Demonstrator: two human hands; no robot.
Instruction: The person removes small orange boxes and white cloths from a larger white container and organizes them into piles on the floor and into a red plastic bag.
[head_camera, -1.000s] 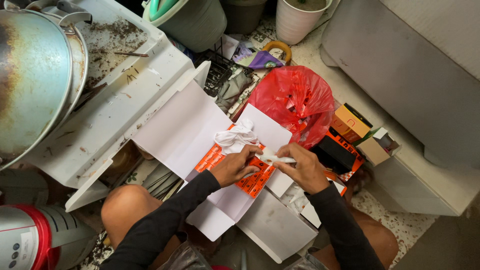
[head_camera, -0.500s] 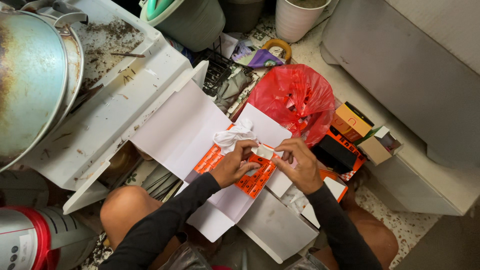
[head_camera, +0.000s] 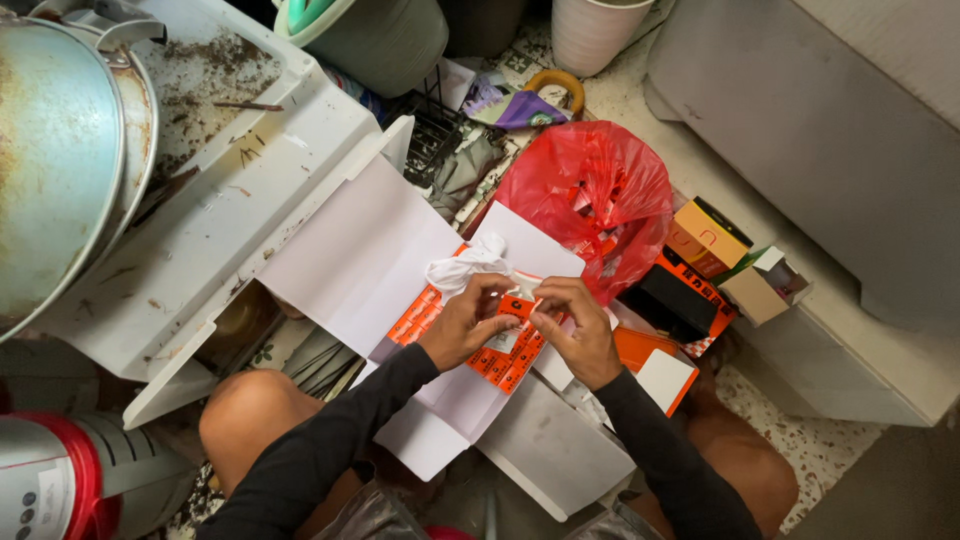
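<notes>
My left hand (head_camera: 468, 322) and my right hand (head_camera: 575, 328) meet over an open white cardboard box (head_camera: 380, 262) on my lap. Both pinch a small white and orange packet (head_camera: 522, 291) between their fingertips. A crumpled white plastic wrapper (head_camera: 462, 267) lies just above my left hand. Under the hands lies an orange printed sheet (head_camera: 500, 355). Both arms wear black sleeves.
A red plastic bag (head_camera: 592, 196) sits right behind the box. Small orange and black boxes (head_camera: 700, 262) lie to the right. A dirty white tray (head_camera: 215, 195) and a big metal pot (head_camera: 55, 160) stand at left, a grey cabinet (head_camera: 830, 150) at right.
My right hand has moved in from the right and closed the gap with my left hand; the packet is now pinched between both hands.
</notes>
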